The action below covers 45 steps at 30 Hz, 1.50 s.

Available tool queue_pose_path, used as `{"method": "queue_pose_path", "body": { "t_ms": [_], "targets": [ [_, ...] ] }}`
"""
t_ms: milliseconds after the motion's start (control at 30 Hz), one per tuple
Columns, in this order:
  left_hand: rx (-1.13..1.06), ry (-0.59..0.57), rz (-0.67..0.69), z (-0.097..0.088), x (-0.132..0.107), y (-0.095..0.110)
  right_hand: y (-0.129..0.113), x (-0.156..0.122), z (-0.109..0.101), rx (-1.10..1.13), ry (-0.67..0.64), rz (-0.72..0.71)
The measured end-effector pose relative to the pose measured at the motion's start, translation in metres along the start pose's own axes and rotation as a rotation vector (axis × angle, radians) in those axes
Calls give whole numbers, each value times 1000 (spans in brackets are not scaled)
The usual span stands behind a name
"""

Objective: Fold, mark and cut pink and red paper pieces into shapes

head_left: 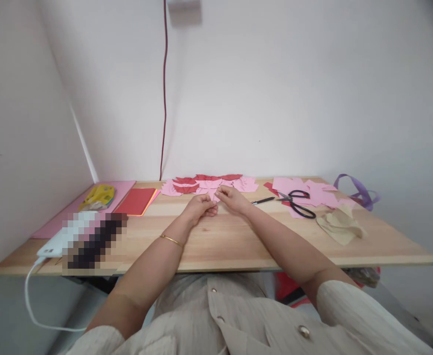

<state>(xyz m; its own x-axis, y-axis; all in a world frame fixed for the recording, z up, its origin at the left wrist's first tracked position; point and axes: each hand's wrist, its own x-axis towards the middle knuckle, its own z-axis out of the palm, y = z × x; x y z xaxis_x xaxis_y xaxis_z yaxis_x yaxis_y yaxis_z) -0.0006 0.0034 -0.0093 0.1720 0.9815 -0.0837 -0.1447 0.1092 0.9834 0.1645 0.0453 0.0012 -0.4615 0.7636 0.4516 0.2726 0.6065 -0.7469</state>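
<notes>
A small pink paper piece (212,194) is pinched between my two hands, just above the wooden table. My left hand (201,207) has its fingers curled and closed on the paper's left side. On the other side, my right hand (232,198) grips it between thumb and fingertips. The fingers partly hide the piece's shape. Right behind the hands lie several pink paper cutouts (249,184) and red paper cutouts (186,188), with pleated or jagged edges. A black pen (263,200) lies close to my right hand.
Black-handled scissors (303,213) rest against pink paper scraps (321,193) at the right, near a purple ribbon (366,195) and a crumpled beige piece (342,226). At left are red paper sheets (137,201), a yellow packet (98,194) and a white device (49,248) with a cable.
</notes>
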Motion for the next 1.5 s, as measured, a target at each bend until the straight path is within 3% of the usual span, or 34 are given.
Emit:
{"method": "queue_pose_path", "body": {
  "t_ms": [167, 700, 1033, 1200, 1500],
  "targets": [
    [-80, 10, 17, 0, 1, 0, 0, 0, -2, 1, 0, 1],
    [-34, 54, 63, 2, 0, 3, 1, 0, 2, -20, -32, -42],
    [-23, 152, 138, 2, 4, 3, -3, -1, -4, -12, -86, -4],
    [-66, 128, 139, 5, 0, 6, 0, -2, 1, -36, -83, -53],
    [-122, 172, 198, 5, 6, 1, -8, -2, 0, -7, -204, -27]
  ]
}}
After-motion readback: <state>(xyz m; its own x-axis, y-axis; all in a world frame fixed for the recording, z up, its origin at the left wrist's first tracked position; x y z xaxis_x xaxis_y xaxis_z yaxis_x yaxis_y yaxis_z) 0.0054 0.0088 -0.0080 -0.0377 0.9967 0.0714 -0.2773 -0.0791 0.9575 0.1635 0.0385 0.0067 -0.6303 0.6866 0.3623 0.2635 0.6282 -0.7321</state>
